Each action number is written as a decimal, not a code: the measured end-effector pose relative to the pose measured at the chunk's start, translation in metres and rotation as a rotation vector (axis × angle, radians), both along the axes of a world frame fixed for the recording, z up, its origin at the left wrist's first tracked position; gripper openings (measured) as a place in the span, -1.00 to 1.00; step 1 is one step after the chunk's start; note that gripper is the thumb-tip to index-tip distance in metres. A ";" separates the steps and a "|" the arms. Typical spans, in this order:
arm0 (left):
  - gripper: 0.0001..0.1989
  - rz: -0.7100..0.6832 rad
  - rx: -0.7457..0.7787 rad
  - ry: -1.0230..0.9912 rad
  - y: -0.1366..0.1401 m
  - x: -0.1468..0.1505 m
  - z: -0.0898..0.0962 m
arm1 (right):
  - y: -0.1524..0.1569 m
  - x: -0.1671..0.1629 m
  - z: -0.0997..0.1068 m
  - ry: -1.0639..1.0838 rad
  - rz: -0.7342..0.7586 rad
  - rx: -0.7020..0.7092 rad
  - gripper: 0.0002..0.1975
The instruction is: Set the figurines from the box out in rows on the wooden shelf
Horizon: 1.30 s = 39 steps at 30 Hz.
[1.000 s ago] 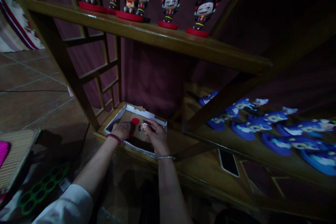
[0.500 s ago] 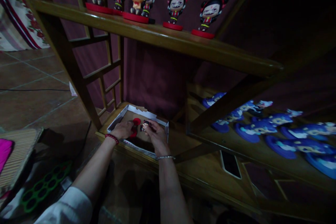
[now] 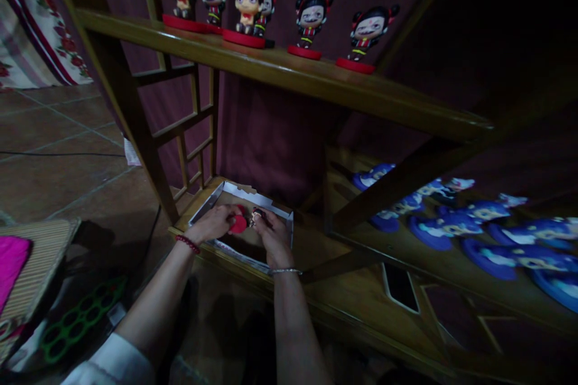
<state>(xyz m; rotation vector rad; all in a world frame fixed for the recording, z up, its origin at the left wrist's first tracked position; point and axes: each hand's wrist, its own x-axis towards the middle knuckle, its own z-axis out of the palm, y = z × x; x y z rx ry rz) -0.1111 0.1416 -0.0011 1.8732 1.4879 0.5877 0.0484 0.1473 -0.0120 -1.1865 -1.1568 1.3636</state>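
Both hands are over a shallow white cardboard box (image 3: 259, 197) on the lower shelf. My left hand (image 3: 213, 222), with a red bead bracelet at its wrist, pinches a round red base (image 3: 238, 224). A small black-haired figurine (image 3: 257, 215) is gripped in the fingers of my right hand (image 3: 273, 234), just right of the base. Figurine and base are close together; whether they touch I cannot tell. Another bit of red shows behind the held base, partly hidden by my left fingers.
Several black-haired figurines (image 3: 247, 9) on red bases stand along the upper shelf (image 3: 271, 65). To the right, several blue figurines (image 3: 469, 216) lie on another shelf. A phone (image 3: 401, 287) rests on the lower board. A green rack (image 3: 83, 319) is on the floor at left.
My left hand has lifted the red base and turned its flat face toward me, bringing it nearer the figurine. My right hand still holds the figurine. The whole view has shifted slightly.
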 end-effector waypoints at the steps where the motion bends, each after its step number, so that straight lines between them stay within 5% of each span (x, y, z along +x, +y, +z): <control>1: -0.74 0.003 0.009 -0.017 -0.001 0.000 0.001 | 0.000 0.000 0.000 0.021 -0.017 -0.015 -0.73; 13: -0.70 0.069 0.009 -0.221 -0.002 -0.001 0.002 | -0.006 -0.008 0.014 0.190 -0.043 -0.184 -0.66; 33: -0.56 -0.021 -0.215 -0.550 -0.016 -0.003 0.030 | -0.005 -0.010 0.018 0.214 -0.043 -0.120 -0.69; 39: -0.50 -0.025 -0.248 -0.671 -0.015 -0.003 0.023 | -0.006 -0.012 0.019 0.208 -0.033 -0.118 -0.68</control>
